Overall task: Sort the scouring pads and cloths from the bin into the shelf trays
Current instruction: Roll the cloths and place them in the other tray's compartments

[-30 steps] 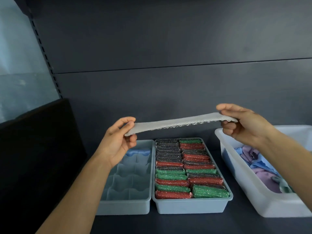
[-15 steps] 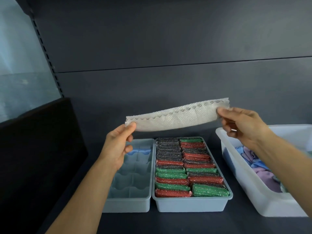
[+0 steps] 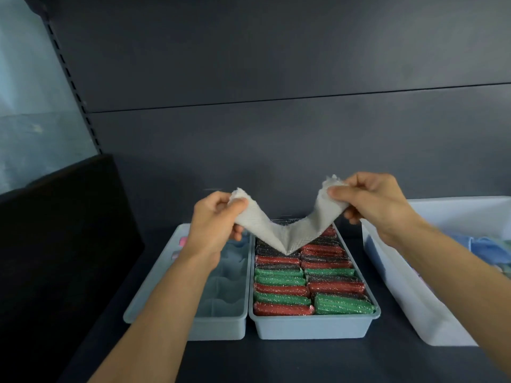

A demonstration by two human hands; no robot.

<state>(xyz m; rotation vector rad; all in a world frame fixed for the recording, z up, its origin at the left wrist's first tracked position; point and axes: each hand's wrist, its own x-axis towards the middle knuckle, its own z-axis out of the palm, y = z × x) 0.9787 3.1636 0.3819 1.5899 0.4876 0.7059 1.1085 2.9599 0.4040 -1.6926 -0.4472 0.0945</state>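
A white textured cloth (image 3: 279, 230) sags in a V between my hands, its fold hanging just above the far end of the middle tray. My left hand (image 3: 214, 225) pinches its left end and my right hand (image 3: 373, 201) pinches its right end. The middle tray (image 3: 312, 326) is packed with several red, green and black glittery scouring pads (image 3: 282, 294). To its left stands a divided tray (image 3: 218, 327) with scalloped compartments, partly hidden by my left forearm. The white bin (image 3: 409, 308) at the right holds blue and purple cloths (image 3: 486, 250).
Both trays and the bin sit on a dark shelf board (image 3: 276, 360) with a dark back panel (image 3: 276, 134) behind. A black side panel (image 3: 60, 244) rises at the left. A small pink item (image 3: 183, 240) shows at the divided tray's far left edge.
My hands have come closer together and lowered, so the cloth that was stretched flat between them now droops in a V over the pad tray.
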